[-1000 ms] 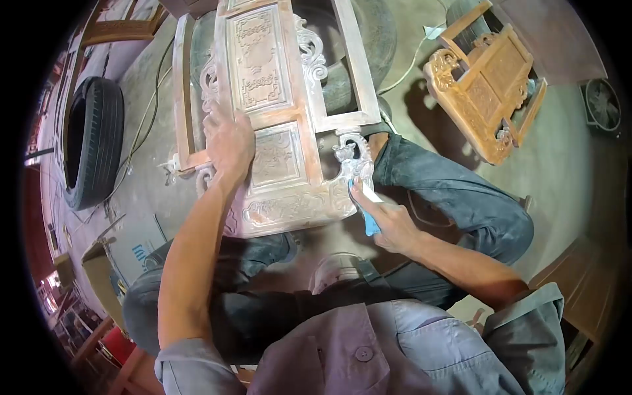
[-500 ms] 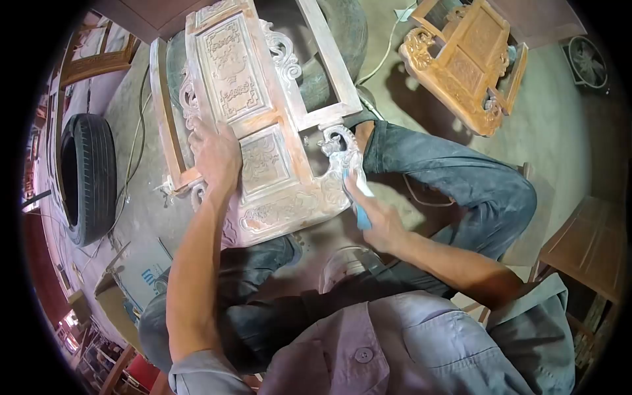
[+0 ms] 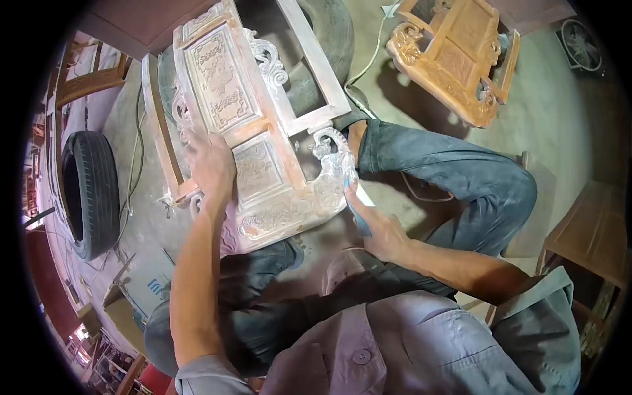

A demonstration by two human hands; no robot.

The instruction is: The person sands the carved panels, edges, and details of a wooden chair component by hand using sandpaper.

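A carved wooden chair frame [image 3: 263,181], pale with dust, leans across a black tyre in front of my legs. My left hand [image 3: 212,166] grips the left side of its centre panel, fingers curled over the edge. In my right hand [image 3: 385,232] is a thin blue-and-white piece that looks like folded sandpaper [image 3: 359,220]. Its tip, under my fingers, touches the carved scroll [image 3: 332,155] at the frame's lower right corner. The palm hides part of the sandpaper.
A second chair frame [image 3: 454,66], glossy orange-brown, lies at the upper right near a fan [image 3: 580,45]. To the left stands another tyre [image 3: 95,194]. A cable [image 3: 368,72] runs over the floor. Wooden furniture [image 3: 586,234] is at the right edge.
The view has shifted slightly, so the chair frame appears a little further left. My right hand stays at the lower right corner with the sandpaper; my left hand keeps its hold.
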